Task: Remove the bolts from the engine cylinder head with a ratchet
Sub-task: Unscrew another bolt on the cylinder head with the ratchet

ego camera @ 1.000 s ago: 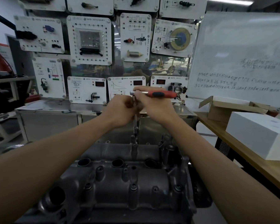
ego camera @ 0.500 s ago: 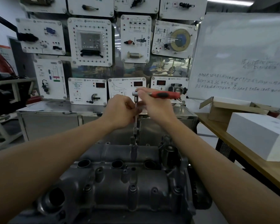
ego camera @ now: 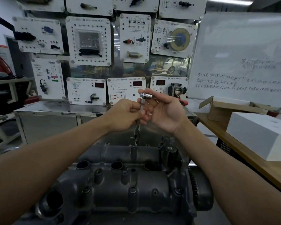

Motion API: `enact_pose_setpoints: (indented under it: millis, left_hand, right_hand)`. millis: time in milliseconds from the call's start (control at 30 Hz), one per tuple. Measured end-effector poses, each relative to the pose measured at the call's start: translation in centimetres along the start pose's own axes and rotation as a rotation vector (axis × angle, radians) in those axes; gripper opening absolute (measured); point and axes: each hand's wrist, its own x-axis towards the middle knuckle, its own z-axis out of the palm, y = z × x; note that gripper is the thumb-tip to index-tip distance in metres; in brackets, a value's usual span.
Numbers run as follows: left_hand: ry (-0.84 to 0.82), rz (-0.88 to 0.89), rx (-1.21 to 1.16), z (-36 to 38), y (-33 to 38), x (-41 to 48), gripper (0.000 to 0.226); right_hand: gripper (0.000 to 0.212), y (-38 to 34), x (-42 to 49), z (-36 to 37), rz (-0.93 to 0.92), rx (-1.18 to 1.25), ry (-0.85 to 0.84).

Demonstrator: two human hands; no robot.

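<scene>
A wall of white training panels fills the space behind both hands, with a whiteboard beyond the right hand. Below the hands sits the dark engine cylinder head, with three round wells across its middle and bolts seated in the row nearest the camera. To the right of the right forearm a wooden tabletop carries a white box and, further back, an open cardboard box.

The right hand is turned palm toward the camera, its fingers curled round the ratchet just behind the chrome head. The left hand pinches the extension bar right under that head, the two hands touching. The bar drops straight down from the hands to a socket over the head's far edge; what it sits on is too dim to tell.
</scene>
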Motion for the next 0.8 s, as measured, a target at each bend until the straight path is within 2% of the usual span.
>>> enact_pose_setpoints:
  millis: [100,167,233,300,367,433,500,567,667,733,800]
  left_hand:
    - [0.076,-0.006,0.061,-0.1,0.0,0.0,0.018]
    - [0.157,-0.014,0.069,0.1,-0.1,0.1,0.020]
    - [0.243,-0.006,0.112,0.2,-0.2,0.3,0.027]
    - [0.326,0.020,0.232,-0.1,-0.2,0.3,0.027]
    - [0.386,0.043,0.383,-0.3,-0.3,0.5,0.023]
    - [0.414,0.030,0.460,0.0,-0.3,0.4,0.027]
    - [0.381,0.011,0.457,0.1,-0.3,0.2,0.030]
    - [0.271,0.020,0.310,-0.1,-0.2,0.1,0.019]
    - [0.120,0.001,-0.002,-0.3,0.4,-0.2,0.016]
    - [0.037,-0.013,-0.065,-0.4,0.4,-0.2,0.020]
    - [0.000,-0.012,-0.009,-0.6,0.5,-0.1,0.022]
  right_hand:
    - [0.026,0.1,0.3,0.2,-0.007,0.000,0.000]
    - [0.026,0.1,0.3,0.8,-0.074,-0.151,0.039]
    - [0.026,0.3,0.2,1.8,-0.208,-0.468,0.172]
    - [0.022,0.7,-0.2,3.0,-0.459,-0.923,0.256]
    - [0.025,1.0,-0.5,3.8,-0.740,-1.384,0.210]
    - [0.027,0.9,-0.5,4.5,-0.861,-1.649,0.157]
    - [0.024,1.1,-0.2,4.4,-0.835,-1.570,0.119]
    - [0.019,1.2,0.1,4.0,-0.671,-1.207,0.161]
    - [0.022,0.6,0.5,2.3,-0.272,-0.513,0.123]
    - [0.029,0.2,0.3,0.8,-0.103,-0.231,-0.003]
    - [0.028,0.1,0.2,0.0,-0.040,-0.063,-0.072]
